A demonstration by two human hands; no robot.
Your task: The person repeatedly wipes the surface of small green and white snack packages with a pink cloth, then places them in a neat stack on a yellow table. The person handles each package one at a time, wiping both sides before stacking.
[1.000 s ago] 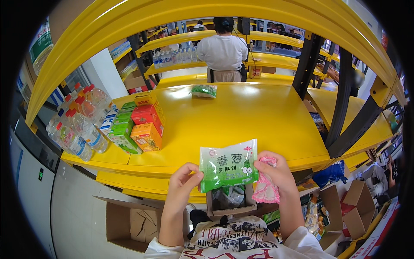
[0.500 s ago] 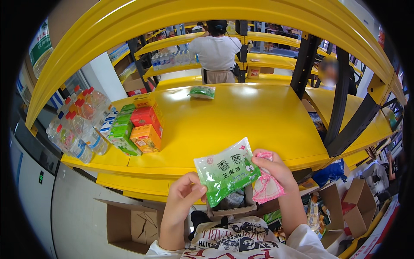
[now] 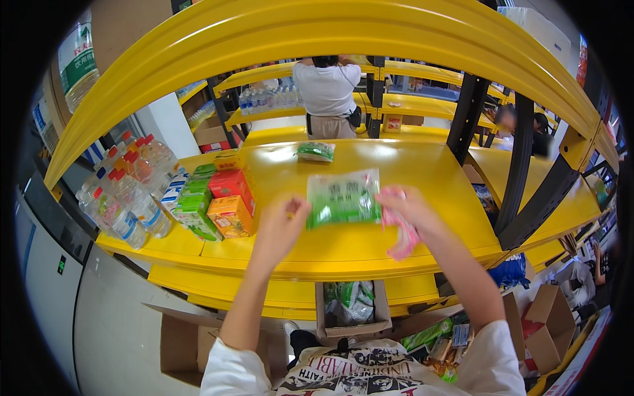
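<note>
Over the yellow shelf, a glossy green-and-white snack packet (image 3: 344, 198) is held out between my two hands, a little blurred. My left hand (image 3: 281, 228) is curled, its fingertips at the packet's left edge. My right hand (image 3: 411, 210) pinches the right edge; a pink-and-white cloth (image 3: 401, 239) hangs from the same hand, crumpled. Farther back on the shelf lies a similar green packet (image 3: 316, 152). Left of my hands stand drink cartons, among them an orange carton (image 3: 230, 216), a red carton (image 3: 232, 186) and a green carton (image 3: 198, 214).
Clear bottles with red caps (image 3: 129, 191) crowd the shelf's left end. A yellow beam (image 3: 330, 39) arches overhead and black posts (image 3: 467, 119) rise at the right. Below are a box of packets (image 3: 353, 307) and an open carton box (image 3: 181, 350). Beyond, a person (image 3: 327, 92) faces away.
Both hands have moved forward and up from the shelf's front edge, carrying the snack packet over the shelf surface. The pink-and-white cloth has moved along with my right hand.
</note>
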